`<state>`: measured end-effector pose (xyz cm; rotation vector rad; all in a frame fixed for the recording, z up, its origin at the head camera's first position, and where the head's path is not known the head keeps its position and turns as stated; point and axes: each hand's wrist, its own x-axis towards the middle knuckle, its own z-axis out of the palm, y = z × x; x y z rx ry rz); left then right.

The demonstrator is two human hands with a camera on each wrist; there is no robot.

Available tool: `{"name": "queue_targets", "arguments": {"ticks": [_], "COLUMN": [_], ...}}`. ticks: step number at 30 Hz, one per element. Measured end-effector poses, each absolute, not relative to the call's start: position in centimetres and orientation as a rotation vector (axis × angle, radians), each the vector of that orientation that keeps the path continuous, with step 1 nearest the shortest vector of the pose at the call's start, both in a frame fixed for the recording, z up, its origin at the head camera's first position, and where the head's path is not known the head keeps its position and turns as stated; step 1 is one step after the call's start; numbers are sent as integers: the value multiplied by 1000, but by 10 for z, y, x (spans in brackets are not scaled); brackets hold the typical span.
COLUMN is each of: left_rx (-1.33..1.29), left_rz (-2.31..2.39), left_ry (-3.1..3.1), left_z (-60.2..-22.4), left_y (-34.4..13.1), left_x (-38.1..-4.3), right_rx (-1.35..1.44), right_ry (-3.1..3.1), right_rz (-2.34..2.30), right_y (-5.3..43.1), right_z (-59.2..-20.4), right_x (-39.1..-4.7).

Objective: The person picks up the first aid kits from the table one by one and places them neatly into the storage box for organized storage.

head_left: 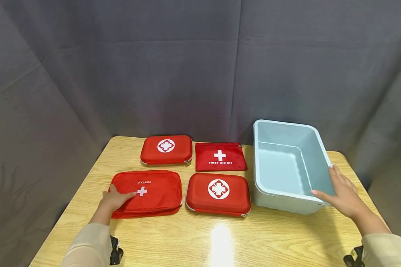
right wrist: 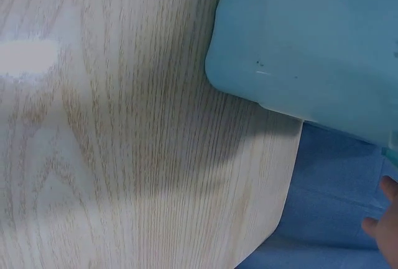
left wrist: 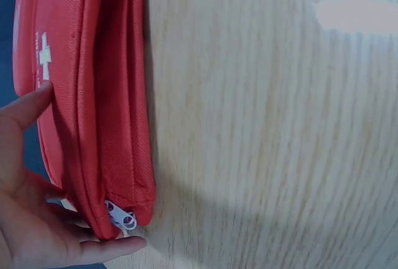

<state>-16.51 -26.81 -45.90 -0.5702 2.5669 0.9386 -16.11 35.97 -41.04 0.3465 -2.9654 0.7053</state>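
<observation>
Soft red pouch: one, left of centre in the head view, flat on the tabletop [head_left: 170, 241], its FIRST AID lettering upside down from where I stand [head_left: 160, 196].
Left hand: reaching in from lower left [head_left: 115, 199], thumb laid across the pouch's top, fingers spread around its left end, lightly gripping it beside the zipper pull [left wrist: 121, 215].
Hard-looking red cases: two, each with a white emblem; the front case [head_left: 218, 193] sits just right of the pouch, the back case [head_left: 167, 150] above it in the frame.
Flat red zip pouch: one, mid-frame, reading FIRST AID KIT [head_left: 220, 157].
Pale blue bin: one, right of centre [head_left: 280, 203].
Right hand: coming from lower right [head_left: 349, 196], fingers loosely extended and thumb apart, resting at the bin's near right corner.
Sleeves: two, beige, bottom corners.
Grey curtain: behind everything, filling the upper frame [head_left: 200, 74].
</observation>
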Motion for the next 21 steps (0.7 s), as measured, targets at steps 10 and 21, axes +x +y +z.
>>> {"name": "queue_targets", "arguments": {"ticks": [10, 21], "left_rx": [-682, -872], "left_rz": [1013, 1016], "left_ry": [2573, 2546], "left_z": [-459, -458], "left_y": [-280, -278], "left_x": [-167, -163], "right_rx": [385, 382], "right_ry": [-3000, -2990], "right_rz": [918, 1063], "right_y": [363, 363], "right_z": [-405, -407], "right_x": [-165, -165]}}
